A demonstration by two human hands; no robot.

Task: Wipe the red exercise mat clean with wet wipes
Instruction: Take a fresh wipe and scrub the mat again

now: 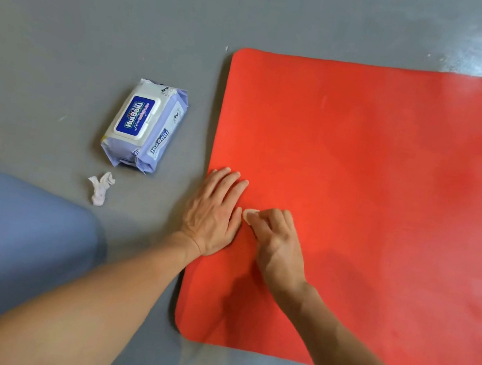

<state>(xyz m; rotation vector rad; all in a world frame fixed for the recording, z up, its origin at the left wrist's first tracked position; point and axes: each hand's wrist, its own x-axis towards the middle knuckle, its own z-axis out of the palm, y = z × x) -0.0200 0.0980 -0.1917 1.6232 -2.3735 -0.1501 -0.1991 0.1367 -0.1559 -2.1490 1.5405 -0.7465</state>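
Item 1, mat (387,205): red, lying flat on the grey floor (70,13). I see its left end with both rounded corners; it runs out of view to the right. A pale sheen lies across its far right part.

Item 2, left hand (212,215): I see it palm down on the mat, close to the left edge, about midway along that edge. Fingers straight and together, pressing flat. The wrist crosses the mat's left edge, the forearm over the floor.

Item 3, right hand (277,241): just beside the left hand and touching it at the fingers. Fingers curled, clamped on a wipe (249,214), of which only a small white bit shows at the fingertips, pressed to the mat.

Item 4, pack (146,124): lilac wet-wipe pack with a white flip lid and a blue label, on the floor off the mat's left edge, apart from it. Lid appears closed.

Item 5, wad (100,188): crumpled white used wipe on the floor, just nearer than the pack, not touching it.

Item 6, bin (18,242): blue-grey round container at the near left of my view, on the floor; dark opening at the left frame edge. I cannot tell what it holds.
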